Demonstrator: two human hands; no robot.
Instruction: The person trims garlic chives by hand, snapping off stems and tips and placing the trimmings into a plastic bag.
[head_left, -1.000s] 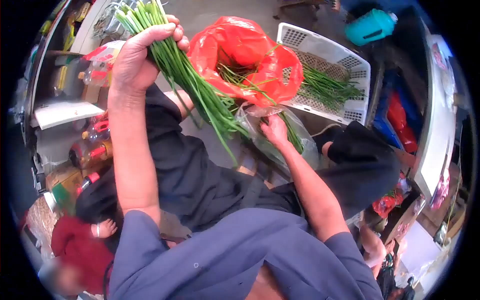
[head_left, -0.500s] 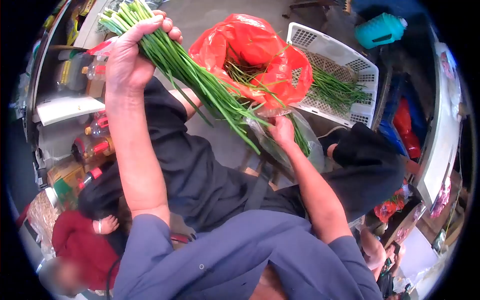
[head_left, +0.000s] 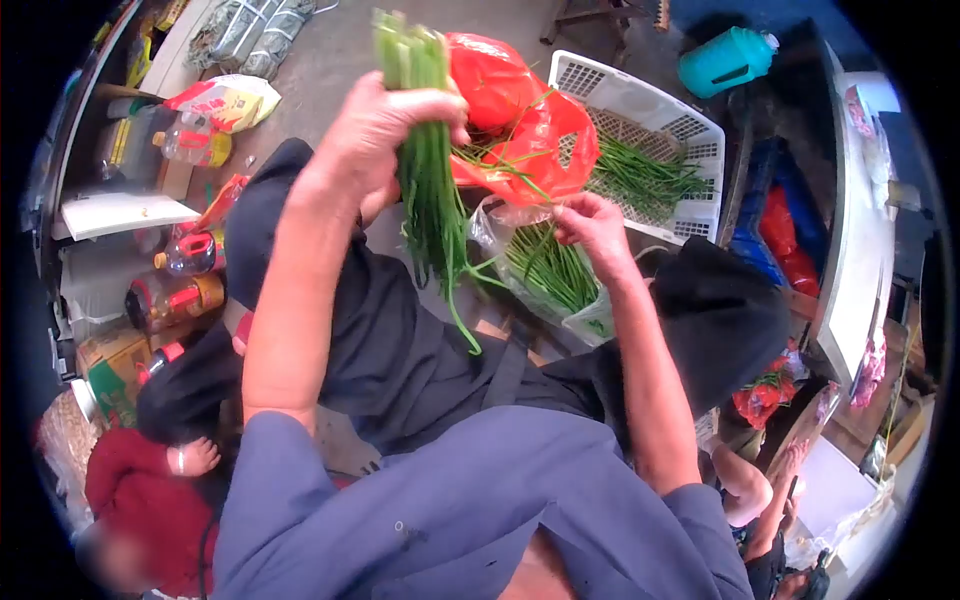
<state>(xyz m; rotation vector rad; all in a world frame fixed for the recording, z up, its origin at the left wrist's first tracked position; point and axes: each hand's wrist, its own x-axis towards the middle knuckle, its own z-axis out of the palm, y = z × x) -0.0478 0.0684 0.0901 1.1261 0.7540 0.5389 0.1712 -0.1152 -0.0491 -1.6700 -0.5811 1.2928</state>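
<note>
My left hand is closed around a thick bunch of chives, pale cut ends up and green leaves hanging down. My right hand is pinched at the lower edge of a red plastic bag; a thin strand runs to its fingertips, but what they grip is too small to make out. Loose stems show in the red bag's mouth. Below it, a clear plastic bag holds more chives. Behind my right hand stands a white crate with green stems inside.
A teal jug stands beyond the crate, and a blue crate is at the right. Bottles and a white board line the left side. A person in a red sleeve is at lower left; another person's arm shows at lower right.
My left hand has moved right and down with the bunch, which now hangs nearly upright. My right hand has come up out of the clear bag's mouth to the red bag's edge.
</note>
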